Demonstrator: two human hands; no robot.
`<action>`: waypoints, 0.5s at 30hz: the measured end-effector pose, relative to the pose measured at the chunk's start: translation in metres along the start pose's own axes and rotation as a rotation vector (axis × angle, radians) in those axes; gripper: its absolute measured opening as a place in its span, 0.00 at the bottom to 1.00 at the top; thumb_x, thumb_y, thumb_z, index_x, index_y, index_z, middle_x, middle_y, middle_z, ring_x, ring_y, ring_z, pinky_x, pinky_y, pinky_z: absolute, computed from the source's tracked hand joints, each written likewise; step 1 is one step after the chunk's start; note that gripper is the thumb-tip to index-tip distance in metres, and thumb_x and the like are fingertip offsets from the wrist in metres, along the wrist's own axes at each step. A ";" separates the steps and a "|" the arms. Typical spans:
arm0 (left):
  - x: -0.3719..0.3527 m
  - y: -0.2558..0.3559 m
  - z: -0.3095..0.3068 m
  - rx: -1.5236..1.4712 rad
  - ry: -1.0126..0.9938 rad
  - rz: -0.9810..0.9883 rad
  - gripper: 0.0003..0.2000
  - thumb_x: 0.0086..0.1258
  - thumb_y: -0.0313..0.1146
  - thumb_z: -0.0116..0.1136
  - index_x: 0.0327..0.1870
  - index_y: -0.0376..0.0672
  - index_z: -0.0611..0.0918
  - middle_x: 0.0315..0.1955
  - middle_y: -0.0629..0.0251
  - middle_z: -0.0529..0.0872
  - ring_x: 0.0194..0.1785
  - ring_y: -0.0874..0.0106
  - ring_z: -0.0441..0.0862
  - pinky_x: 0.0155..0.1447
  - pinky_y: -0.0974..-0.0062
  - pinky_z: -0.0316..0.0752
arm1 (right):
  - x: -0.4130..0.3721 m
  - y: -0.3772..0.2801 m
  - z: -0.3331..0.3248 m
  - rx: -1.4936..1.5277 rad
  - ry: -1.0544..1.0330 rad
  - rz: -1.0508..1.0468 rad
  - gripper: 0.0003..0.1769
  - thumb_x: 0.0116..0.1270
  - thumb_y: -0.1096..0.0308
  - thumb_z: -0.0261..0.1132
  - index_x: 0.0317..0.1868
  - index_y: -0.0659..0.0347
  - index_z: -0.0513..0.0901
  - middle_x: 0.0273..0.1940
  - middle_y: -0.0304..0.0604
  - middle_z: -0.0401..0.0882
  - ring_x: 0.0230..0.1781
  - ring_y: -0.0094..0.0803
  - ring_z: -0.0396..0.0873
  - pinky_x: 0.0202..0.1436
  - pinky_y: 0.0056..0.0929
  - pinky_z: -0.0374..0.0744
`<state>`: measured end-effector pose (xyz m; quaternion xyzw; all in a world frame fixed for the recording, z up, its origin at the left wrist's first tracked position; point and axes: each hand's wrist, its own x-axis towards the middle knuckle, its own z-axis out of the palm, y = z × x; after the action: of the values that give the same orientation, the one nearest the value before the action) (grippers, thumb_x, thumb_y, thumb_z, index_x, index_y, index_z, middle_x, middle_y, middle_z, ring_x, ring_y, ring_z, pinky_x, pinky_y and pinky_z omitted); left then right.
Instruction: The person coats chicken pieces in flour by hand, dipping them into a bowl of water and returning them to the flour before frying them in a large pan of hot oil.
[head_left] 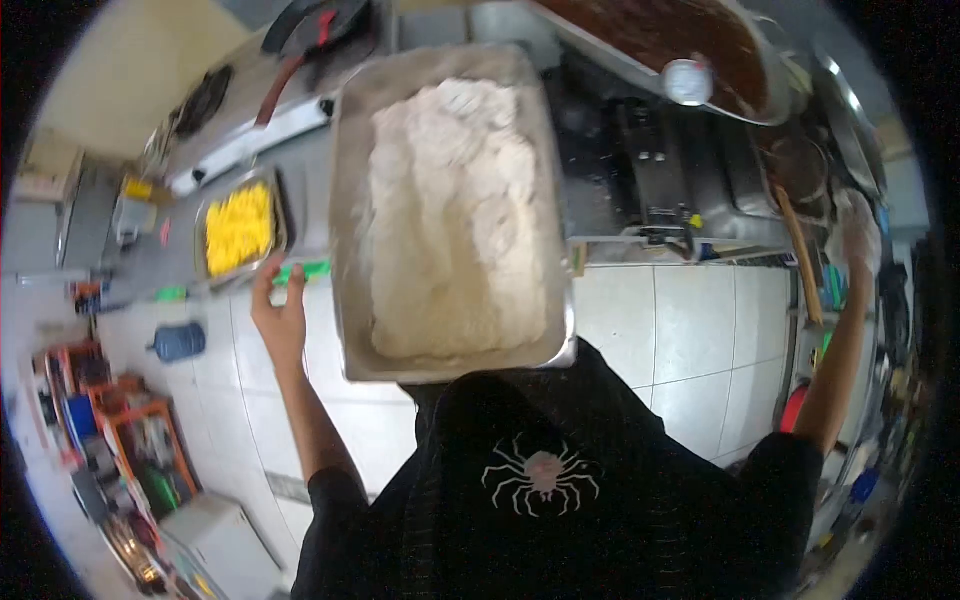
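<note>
A deep metal pan of whitish flour sits in front of my body, with lumpy flour-coated pieces toward its far end. My left hand, bare and holding nothing, has its fingers apart beside the near corner of a small metal tray of bright yellow food. Far to the right is my right hand in a clear plastic glove. Its fingers are blurred, and I cannot make out whether it grips anything. A long wooden handle slants down just left of it.
A large pan of dark brown liquid stands at the back right, with a round white-lidded item at its edge. A black frying pan rests at the back left. On the tiled floor is a blue water jug; orange shelving stands left.
</note>
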<state>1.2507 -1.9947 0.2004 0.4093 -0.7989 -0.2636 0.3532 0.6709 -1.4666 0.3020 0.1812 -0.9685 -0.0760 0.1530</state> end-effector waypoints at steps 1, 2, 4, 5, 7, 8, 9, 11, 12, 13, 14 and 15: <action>-0.026 -0.025 -0.009 -0.205 0.014 -0.294 0.13 0.59 0.33 0.57 0.42 0.36 0.76 0.41 0.63 0.79 0.47 0.71 0.73 0.50 0.75 0.66 | -0.015 -0.033 -0.024 0.008 -0.058 -0.063 0.21 0.64 0.57 0.50 0.55 0.57 0.68 0.54 0.44 0.70 0.56 0.36 0.67 0.56 0.29 0.67; -0.052 -0.034 -0.015 -0.211 0.003 -0.379 0.16 0.62 0.37 0.54 0.45 0.34 0.75 0.41 0.65 0.79 0.47 0.75 0.72 0.49 0.76 0.66 | -0.034 -0.055 -0.012 0.563 -0.080 -0.269 0.21 0.64 0.57 0.51 0.53 0.57 0.70 0.53 0.45 0.71 0.54 0.37 0.69 0.56 0.32 0.68; -0.094 -0.048 -0.012 -0.383 -0.016 -0.676 0.20 0.65 0.42 0.49 0.50 0.34 0.73 0.43 0.62 0.77 0.48 0.72 0.72 0.51 0.75 0.65 | -0.075 -0.152 -0.050 0.813 -0.257 -0.314 0.20 0.60 0.58 0.56 0.50 0.59 0.72 0.49 0.47 0.73 0.49 0.36 0.72 0.53 0.36 0.70; -0.106 -0.042 -0.006 -0.487 -0.001 -0.695 0.21 0.66 0.44 0.46 0.51 0.34 0.71 0.45 0.60 0.76 0.49 0.71 0.71 0.52 0.75 0.65 | -0.089 -0.176 -0.022 0.911 -0.151 -0.580 0.18 0.61 0.59 0.56 0.49 0.58 0.73 0.48 0.46 0.74 0.49 0.36 0.72 0.53 0.34 0.71; -0.116 -0.020 0.012 -0.705 -0.026 -0.630 0.24 0.68 0.46 0.37 0.56 0.35 0.66 0.53 0.58 0.69 0.57 0.69 0.66 0.60 0.73 0.58 | -0.130 -0.296 -0.040 0.747 0.160 -1.011 0.15 0.63 0.61 0.52 0.47 0.56 0.74 0.47 0.43 0.74 0.48 0.37 0.73 0.51 0.34 0.71; -0.116 -0.019 0.015 -0.827 -0.058 -0.636 0.22 0.68 0.44 0.41 0.52 0.33 0.69 0.48 0.59 0.72 0.52 0.69 0.68 0.56 0.73 0.62 | -0.143 -0.344 -0.041 0.770 -0.144 -0.970 0.19 0.61 0.59 0.54 0.50 0.59 0.72 0.47 0.49 0.74 0.49 0.41 0.72 0.54 0.33 0.69; -0.116 -0.009 0.017 -0.842 -0.018 -0.671 0.22 0.68 0.44 0.39 0.54 0.34 0.68 0.50 0.59 0.71 0.54 0.69 0.67 0.58 0.73 0.60 | -0.144 -0.393 -0.034 0.573 -0.445 -1.058 0.20 0.62 0.54 0.51 0.50 0.56 0.72 0.48 0.48 0.73 0.49 0.41 0.71 0.55 0.34 0.67; -0.116 0.006 0.018 -0.871 0.019 -0.689 0.22 0.69 0.44 0.37 0.56 0.35 0.66 0.51 0.58 0.70 0.56 0.69 0.66 0.60 0.72 0.59 | -0.150 -0.470 0.003 0.393 -0.538 -0.964 0.19 0.62 0.56 0.49 0.47 0.56 0.75 0.47 0.48 0.74 0.48 0.41 0.71 0.56 0.36 0.65; -0.116 0.009 0.017 -0.807 0.063 -0.669 0.22 0.68 0.43 0.39 0.55 0.35 0.67 0.50 0.59 0.71 0.55 0.70 0.67 0.58 0.73 0.60 | -0.142 -0.499 0.031 0.268 -0.578 -1.010 0.18 0.62 0.57 0.49 0.44 0.58 0.76 0.46 0.50 0.74 0.47 0.41 0.71 0.56 0.36 0.64; -0.114 0.009 0.016 -0.744 0.105 -0.649 0.21 0.68 0.42 0.40 0.54 0.35 0.67 0.49 0.60 0.71 0.54 0.70 0.68 0.57 0.73 0.62 | -0.138 -0.516 0.047 0.140 -0.618 -1.049 0.17 0.61 0.58 0.49 0.41 0.60 0.78 0.45 0.52 0.75 0.47 0.41 0.71 0.56 0.36 0.64; -0.114 0.006 0.016 -0.762 0.100 -0.643 0.21 0.68 0.42 0.40 0.54 0.35 0.67 0.49 0.60 0.71 0.54 0.70 0.68 0.57 0.73 0.62 | -0.136 -0.526 0.061 0.069 -0.616 -1.064 0.17 0.61 0.59 0.49 0.40 0.60 0.78 0.45 0.51 0.75 0.47 0.41 0.71 0.56 0.36 0.64; -0.116 0.002 0.016 -0.795 0.116 -0.677 0.20 0.66 0.42 0.44 0.52 0.36 0.68 0.48 0.60 0.71 0.54 0.69 0.67 0.58 0.74 0.60 | -0.137 -0.533 0.072 0.039 -0.606 -1.067 0.16 0.61 0.59 0.49 0.40 0.60 0.78 0.45 0.51 0.75 0.47 0.40 0.71 0.55 0.36 0.65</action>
<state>1.2858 -1.8944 0.1519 0.4926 -0.4394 -0.6228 0.4199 0.9436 -1.9006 0.0895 0.6143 -0.7458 -0.1727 -0.1915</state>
